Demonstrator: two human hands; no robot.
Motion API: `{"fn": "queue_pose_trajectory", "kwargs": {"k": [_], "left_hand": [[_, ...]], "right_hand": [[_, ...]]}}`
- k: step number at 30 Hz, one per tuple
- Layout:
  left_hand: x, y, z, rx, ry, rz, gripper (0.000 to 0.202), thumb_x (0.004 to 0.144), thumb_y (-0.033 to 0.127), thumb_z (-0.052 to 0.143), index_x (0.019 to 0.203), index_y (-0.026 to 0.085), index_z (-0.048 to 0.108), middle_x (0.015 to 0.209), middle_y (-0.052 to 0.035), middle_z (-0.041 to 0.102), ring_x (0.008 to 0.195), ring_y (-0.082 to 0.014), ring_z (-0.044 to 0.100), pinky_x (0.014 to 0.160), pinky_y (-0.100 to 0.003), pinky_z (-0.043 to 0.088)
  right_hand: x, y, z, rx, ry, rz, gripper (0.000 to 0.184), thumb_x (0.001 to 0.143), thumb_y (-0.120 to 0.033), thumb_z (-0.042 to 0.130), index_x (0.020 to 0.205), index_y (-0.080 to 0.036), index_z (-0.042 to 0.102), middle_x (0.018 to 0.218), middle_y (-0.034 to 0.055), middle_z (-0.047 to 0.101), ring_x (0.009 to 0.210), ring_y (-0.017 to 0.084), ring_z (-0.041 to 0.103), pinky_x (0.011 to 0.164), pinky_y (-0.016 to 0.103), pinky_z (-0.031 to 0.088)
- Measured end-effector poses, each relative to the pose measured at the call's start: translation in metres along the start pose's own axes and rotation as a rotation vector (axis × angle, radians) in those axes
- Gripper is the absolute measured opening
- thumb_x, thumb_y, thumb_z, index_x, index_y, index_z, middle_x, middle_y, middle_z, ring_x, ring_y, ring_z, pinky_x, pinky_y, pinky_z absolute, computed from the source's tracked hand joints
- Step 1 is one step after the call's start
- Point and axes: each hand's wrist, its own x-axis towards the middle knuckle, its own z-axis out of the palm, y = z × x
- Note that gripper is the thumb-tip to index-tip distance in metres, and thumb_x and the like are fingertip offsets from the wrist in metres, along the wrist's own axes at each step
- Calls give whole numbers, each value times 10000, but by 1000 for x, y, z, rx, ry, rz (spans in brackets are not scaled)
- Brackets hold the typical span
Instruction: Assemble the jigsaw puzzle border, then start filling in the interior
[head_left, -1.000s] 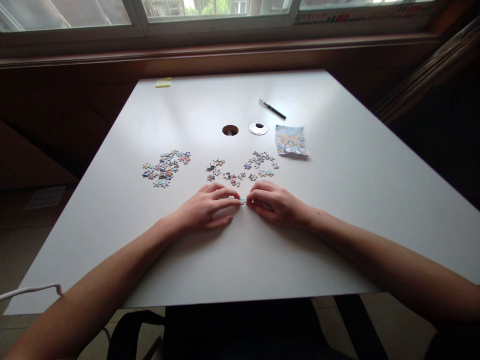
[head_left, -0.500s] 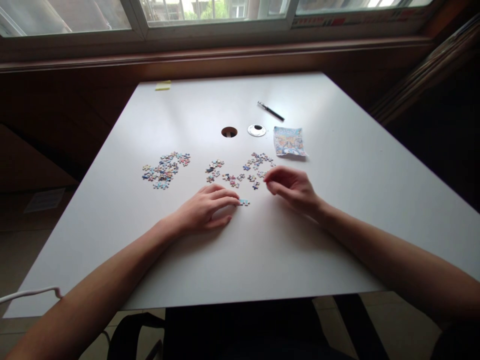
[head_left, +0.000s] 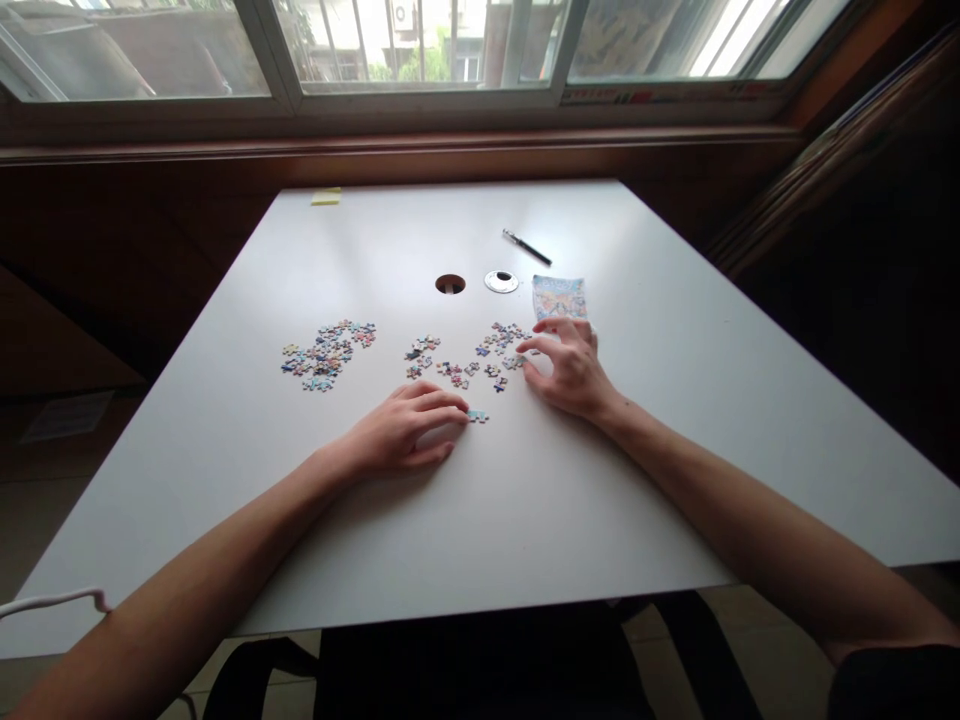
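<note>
My left hand [head_left: 420, 425] rests on the white table with its fingers stretched out and thumb apart. Its fingertips touch the left end of a few light-blue joined puzzle pieces [head_left: 478, 416]. To the right, my right hand [head_left: 566, 365] is over the edge of a loose group of puzzle pieces [head_left: 501, 338], fingers spread and curved, the thumb apart from them. No piece shows between those fingers. Between the hands lie smaller groups of pieces [head_left: 454, 374], and another cluster [head_left: 424, 347] sits beyond my left hand.
A large pile of puzzle pieces [head_left: 322, 358] lies at the left. Behind my right hand is a colourful picture sheet [head_left: 559, 295]. Farther back are a black pen [head_left: 529, 247], a round metal cover [head_left: 501, 282], a cable hole [head_left: 450, 285] and a yellow note [head_left: 326, 197].
My right hand has opened from a pinch, its fingers spreading and reaching toward the picture sheet's near edge. My left hand keeps its place by the blue pieces. The whole view has shifted slightly.
</note>
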Motion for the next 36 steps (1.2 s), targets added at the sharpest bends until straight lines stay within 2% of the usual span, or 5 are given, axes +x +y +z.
{"fn": "queue_pose_trajectory", "kwargs": {"k": [10,18,25,31,36], "left_hand": [[1,2,-1,-12,-15,-2,358,936,277,563,1292,269,594,1359,-50,620,1206,-236,544,1086,-426,426],[-1,-2,-1,-271,88,-98,656,902,215,577,1507,231,324,1264,-107,676,1212,-218,597,1082,-417,467],[0,-4,-2,-152,36,-15,344,904,203,567,1239,246,634,1314,-68,652,1196,-233,563,1070,-420,469],[1,-1,-4,-71,21,5,329,913,230,561,1230,257,646,1336,-56,641,1185,-234,556,1074,-417,453],[1,-1,-1,-36,24,14,338,911,230,567,1240,259,638,1334,-57,634,1182,-241,546,1071,-421,445]], "right_hand": [[0,-3,-1,36,-24,32,74,790,-231,688,852,-214,726,1135,109,607,1101,326,500,997,583,373],[-1,-1,-2,847,78,298,190,821,-336,706,926,-188,650,869,37,656,795,169,622,736,333,529],[-5,-22,-13,791,-180,-10,115,894,-242,628,956,-178,701,896,59,658,726,137,593,664,289,518],[-10,-34,-15,557,-334,-295,143,933,-169,562,962,-175,701,913,74,683,762,145,616,713,285,521],[-13,-38,-15,497,-311,-326,136,939,-170,567,1002,-163,688,888,70,671,753,141,609,705,273,522]]}}
